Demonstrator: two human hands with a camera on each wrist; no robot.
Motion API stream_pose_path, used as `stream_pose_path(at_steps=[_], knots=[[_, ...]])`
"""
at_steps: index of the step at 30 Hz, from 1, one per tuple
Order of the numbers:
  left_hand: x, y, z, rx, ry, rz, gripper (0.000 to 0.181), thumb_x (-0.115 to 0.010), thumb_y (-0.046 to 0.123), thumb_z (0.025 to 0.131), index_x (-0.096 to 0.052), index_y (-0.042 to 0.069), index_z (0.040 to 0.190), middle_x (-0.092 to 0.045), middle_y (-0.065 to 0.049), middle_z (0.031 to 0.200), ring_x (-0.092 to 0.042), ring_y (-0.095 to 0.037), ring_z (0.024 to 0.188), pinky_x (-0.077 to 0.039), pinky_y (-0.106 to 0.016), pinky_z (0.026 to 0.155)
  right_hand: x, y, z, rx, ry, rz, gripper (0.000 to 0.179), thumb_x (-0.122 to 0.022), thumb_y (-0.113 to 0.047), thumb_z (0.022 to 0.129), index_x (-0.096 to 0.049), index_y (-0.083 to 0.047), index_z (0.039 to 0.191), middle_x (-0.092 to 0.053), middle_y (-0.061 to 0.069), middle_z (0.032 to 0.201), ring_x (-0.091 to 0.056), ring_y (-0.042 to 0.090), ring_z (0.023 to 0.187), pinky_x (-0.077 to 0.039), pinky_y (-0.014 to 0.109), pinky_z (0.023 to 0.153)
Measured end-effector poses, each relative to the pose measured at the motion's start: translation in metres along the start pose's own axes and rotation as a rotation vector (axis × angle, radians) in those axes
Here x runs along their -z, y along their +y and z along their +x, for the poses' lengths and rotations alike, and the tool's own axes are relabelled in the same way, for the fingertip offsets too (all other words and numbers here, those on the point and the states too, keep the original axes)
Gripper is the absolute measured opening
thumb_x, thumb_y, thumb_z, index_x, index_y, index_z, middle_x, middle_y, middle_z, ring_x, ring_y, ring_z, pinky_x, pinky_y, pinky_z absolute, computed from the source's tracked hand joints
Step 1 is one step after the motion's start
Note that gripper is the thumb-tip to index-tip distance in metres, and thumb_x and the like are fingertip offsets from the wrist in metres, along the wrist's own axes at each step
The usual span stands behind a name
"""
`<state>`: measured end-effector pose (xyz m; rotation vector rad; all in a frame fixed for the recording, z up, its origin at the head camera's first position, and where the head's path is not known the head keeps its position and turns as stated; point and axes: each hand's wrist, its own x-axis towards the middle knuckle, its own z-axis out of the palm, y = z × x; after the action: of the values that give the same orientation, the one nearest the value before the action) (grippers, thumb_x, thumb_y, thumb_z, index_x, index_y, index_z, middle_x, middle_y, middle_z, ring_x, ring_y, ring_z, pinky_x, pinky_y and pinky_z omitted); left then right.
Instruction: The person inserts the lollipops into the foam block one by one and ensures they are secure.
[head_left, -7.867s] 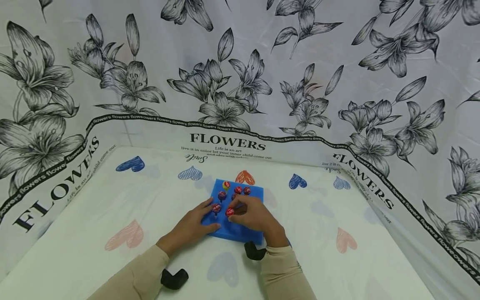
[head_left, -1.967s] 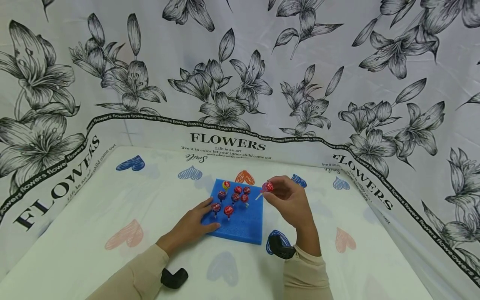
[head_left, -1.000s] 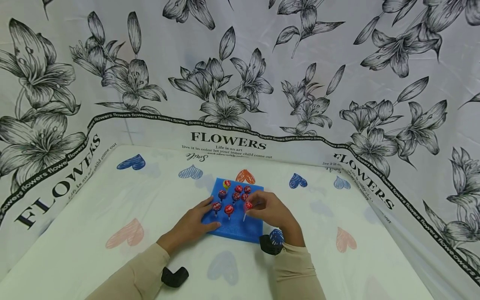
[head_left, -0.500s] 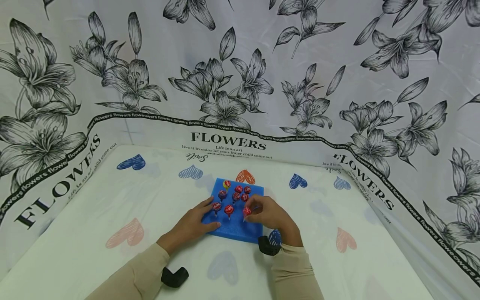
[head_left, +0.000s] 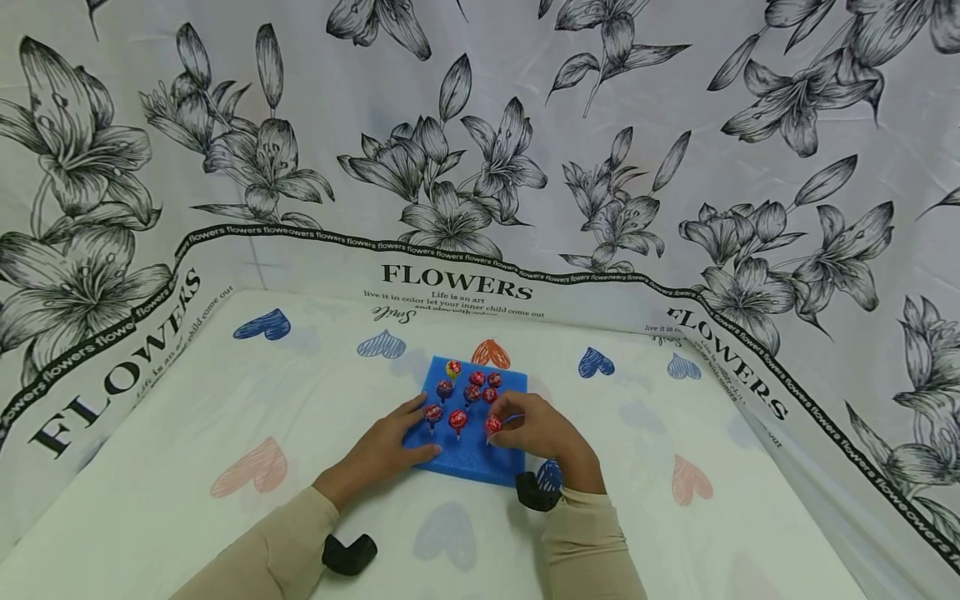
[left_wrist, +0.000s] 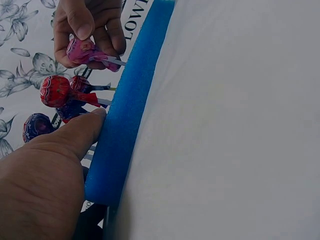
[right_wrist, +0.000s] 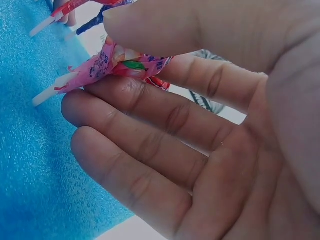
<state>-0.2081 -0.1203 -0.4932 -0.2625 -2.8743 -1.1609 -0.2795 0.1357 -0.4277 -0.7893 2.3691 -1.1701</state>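
Note:
My right hand (head_left: 546,427) pinches a pink-wrapped lollipop (head_left: 492,424) between thumb and fingers over the right part of a blue foam block (head_left: 476,467). In the right wrist view, the white stick (right_wrist: 47,95) points down at the foam, its end at or in the surface. My left hand (head_left: 378,454) rests against the block's left side, its thumb (left_wrist: 82,132) lying along the top. Several other lollipops stand in the foam, among them a red one (head_left: 457,420), a dark-wrapped one (head_left: 432,414) and a yellow-wrapped one (head_left: 453,368).
The block lies on a white tablecloth (head_left: 337,533) printed with hearts. A flower-printed cloth (head_left: 465,192) hangs behind and at the sides. Black wrist devices (head_left: 349,555) sit at both cuffs.
The right hand has carried the pink lollipop left from beyond the block's right edge, then lowered it onto the foam. Earlier it held the red lollipop, now standing alone. The left hand stays put.

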Motion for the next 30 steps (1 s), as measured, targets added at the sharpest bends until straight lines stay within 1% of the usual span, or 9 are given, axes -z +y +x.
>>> stream_pose_path(at_steps=[8, 12, 15, 17, 21, 23, 25, 27, 30], knots=[[-0.001, 0.001, -0.002, 0.002, -0.009, -0.004, 0.076, -0.075, 0.042, 0.083, -0.048, 0.0, 0.14, -0.031, -0.006, 0.154, -0.029, -0.033, 0.139, -0.031, -0.048, 0.107, 0.005, 0.0, -0.007, 0.006, -0.019, 0.004, 0.031, -0.077, -0.012, 0.081, -0.065, -0.012, 0.109, -0.065, 0.002, 0.104, -0.062, 0.025, 0.1, -0.052, 0.046, 0.086], [0.0, 0.001, -0.002, 0.0, -0.011, -0.001, 0.076, -0.075, 0.043, 0.083, -0.048, 0.0, 0.141, -0.03, -0.006, 0.155, -0.028, -0.033, 0.139, -0.031, -0.049, 0.107, 0.015, -0.007, -0.016, 0.038, -0.02, 0.054, 0.031, -0.071, -0.006, 0.084, -0.064, -0.003, 0.114, -0.065, 0.008, 0.106, -0.062, 0.028, 0.101, -0.051, 0.046, 0.088], [0.0, 0.001, -0.001, -0.003, -0.009, -0.008, 0.077, -0.074, 0.043, 0.083, -0.047, 0.0, 0.141, -0.03, -0.006, 0.155, -0.027, -0.033, 0.14, -0.03, -0.05, 0.107, 0.024, -0.007, -0.021, 0.063, 0.036, 0.068, 0.027, -0.067, -0.004, 0.087, -0.064, 0.001, 0.114, -0.066, 0.01, 0.105, -0.064, 0.026, 0.098, -0.051, 0.044, 0.087], [0.001, 0.0, 0.0, -0.004, -0.014, -0.017, 0.078, -0.074, 0.044, 0.084, -0.047, 0.001, 0.142, -0.029, -0.006, 0.155, -0.026, -0.033, 0.14, -0.03, -0.051, 0.107, 0.028, 0.0, -0.023, 0.06, 0.107, 0.055, 0.024, -0.067, -0.007, 0.088, -0.066, -0.004, 0.112, -0.067, 0.005, 0.103, -0.065, 0.022, 0.097, -0.052, 0.042, 0.086], [0.005, -0.003, 0.0, -0.011, -0.028, -0.041, 0.073, -0.074, 0.039, 0.085, -0.048, 0.002, 0.141, -0.026, -0.007, 0.156, -0.025, -0.034, 0.14, -0.029, -0.051, 0.107, 0.035, 0.001, -0.035, 0.034, 0.252, 0.047, 0.018, -0.067, -0.009, 0.089, -0.068, -0.008, 0.107, -0.068, 0.002, 0.1, -0.066, 0.021, 0.096, -0.053, 0.044, 0.085], [0.015, -0.005, -0.002, -0.005, -0.027, -0.045, 0.066, -0.073, 0.03, 0.086, -0.048, 0.001, 0.141, -0.027, -0.009, 0.156, -0.024, -0.035, 0.14, -0.028, -0.053, 0.107, 0.04, 0.002, -0.04, 0.045, 0.31, 0.045, 0.016, -0.068, -0.011, 0.09, -0.068, -0.007, 0.106, -0.068, 0.003, 0.099, -0.066, 0.021, 0.095, -0.053, 0.043, 0.084], [0.03, -0.006, -0.002, -0.003, -0.004, -0.026, 0.062, -0.071, 0.024, 0.087, -0.049, 0.0, 0.14, -0.028, -0.012, 0.155, -0.024, -0.037, 0.14, -0.027, -0.055, 0.107, 0.049, 0.003, -0.046, 0.058, 0.386, 0.021, 0.016, -0.068, -0.013, 0.092, -0.068, -0.006, 0.105, -0.069, 0.005, 0.098, -0.067, 0.021, 0.091, -0.054, 0.041, 0.081], [0.05, -0.004, 0.0, 0.01, 0.036, 0.009, 0.061, -0.068, 0.023, 0.09, -0.046, 0.001, 0.142, -0.029, -0.015, 0.154, -0.024, -0.038, 0.14, -0.026, -0.056, 0.107, 0.064, 0.003, -0.051, 0.072, 0.482, -0.056, 0.016, -0.067, -0.016, 0.093, -0.068, -0.005, 0.104, -0.069, 0.006, 0.097, -0.066, 0.021, 0.088, -0.054, 0.04, 0.077], [0.084, 0.001, 0.01, 0.008, 0.132, 0.115, 0.067, -0.064, 0.033, 0.094, -0.038, 0.003, 0.147, -0.026, -0.017, 0.155, -0.023, -0.04, 0.14, -0.024, -0.058, 0.107, 0.091, -0.003, -0.06, 0.073, 0.648, -0.214, 0.018, -0.063, -0.017, 0.095, -0.068, -0.004, 0.105, -0.068, 0.01, 0.098, -0.066, 0.024, 0.089, -0.054, 0.041, 0.075]])
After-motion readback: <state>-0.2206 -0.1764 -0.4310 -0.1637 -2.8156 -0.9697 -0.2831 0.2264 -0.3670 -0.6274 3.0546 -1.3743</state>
